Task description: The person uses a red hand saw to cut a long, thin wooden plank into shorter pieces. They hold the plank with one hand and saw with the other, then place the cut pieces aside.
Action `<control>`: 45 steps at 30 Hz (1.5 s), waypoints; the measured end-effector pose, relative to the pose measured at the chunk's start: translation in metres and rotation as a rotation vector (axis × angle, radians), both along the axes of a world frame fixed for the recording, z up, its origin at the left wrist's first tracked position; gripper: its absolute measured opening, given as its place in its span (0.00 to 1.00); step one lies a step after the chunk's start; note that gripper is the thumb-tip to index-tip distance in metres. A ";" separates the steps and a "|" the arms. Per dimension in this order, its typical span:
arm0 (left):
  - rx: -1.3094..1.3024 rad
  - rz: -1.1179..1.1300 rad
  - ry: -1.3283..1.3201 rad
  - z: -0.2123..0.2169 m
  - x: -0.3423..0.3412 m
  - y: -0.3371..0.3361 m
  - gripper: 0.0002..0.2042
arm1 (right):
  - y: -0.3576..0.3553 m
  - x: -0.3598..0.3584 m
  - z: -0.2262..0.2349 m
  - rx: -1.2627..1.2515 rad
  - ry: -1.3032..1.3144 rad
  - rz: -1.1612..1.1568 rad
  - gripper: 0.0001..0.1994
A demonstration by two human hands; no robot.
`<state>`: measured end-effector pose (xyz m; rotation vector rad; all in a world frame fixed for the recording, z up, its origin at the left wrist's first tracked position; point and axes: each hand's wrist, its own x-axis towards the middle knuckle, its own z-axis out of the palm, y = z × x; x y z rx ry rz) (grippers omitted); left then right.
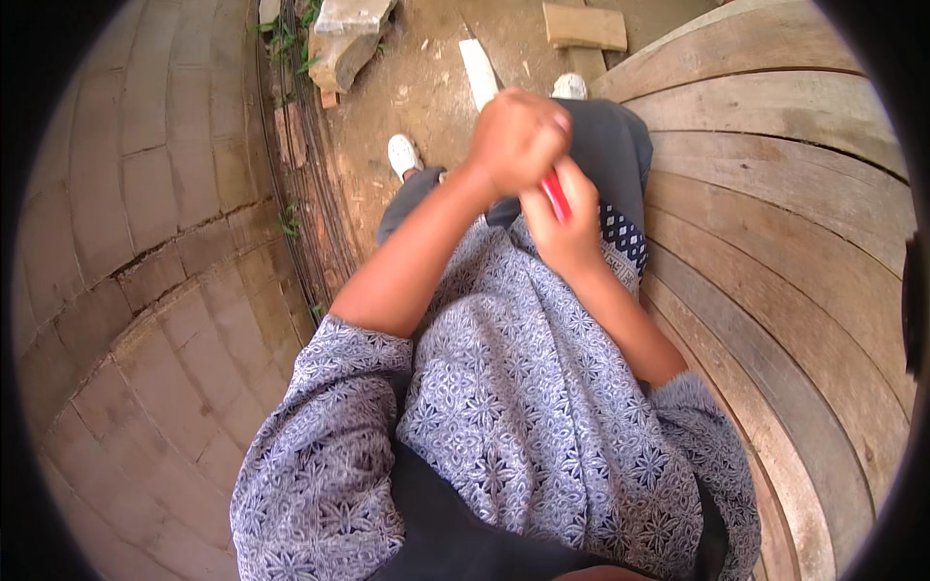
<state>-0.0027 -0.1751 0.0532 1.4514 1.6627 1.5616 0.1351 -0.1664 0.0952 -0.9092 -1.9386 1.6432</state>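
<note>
In front of my lap my two hands meet. My left hand (518, 143) is closed in a fist, knuckles up, over the upper end of a narrow red thing. My right hand (570, 228) is wrapped round the same red thing (557, 197), just below and to the right. Only a short smooth red length shows between the fingers, so its kind is hidden. A pale, flat strip (478, 73) reaches out beyond my left fist; I cannot tell whether the fist grips it or it lies on the ground behind.
Stacked wooden planks (765, 184) form a wall close on my right. A brick wall (145, 242) rises on the left, with dark cables (308, 208) along its foot. Broken stone (349, 48) and wooden offcuts (586, 27) lie on the dirt ground (426, 73) ahead of my white shoes (404, 155).
</note>
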 end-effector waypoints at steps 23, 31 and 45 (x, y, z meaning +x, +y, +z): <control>-0.035 -0.003 0.081 0.007 0.004 -0.019 0.14 | -0.024 0.012 0.023 -0.084 -0.118 0.074 0.16; -0.234 0.118 0.199 -0.045 -0.048 0.021 0.09 | 0.026 -0.063 -0.022 0.026 -0.097 0.032 0.16; -0.097 -0.042 -0.003 0.012 -0.016 -0.008 0.17 | -0.012 -0.018 0.012 -0.067 0.006 -0.035 0.22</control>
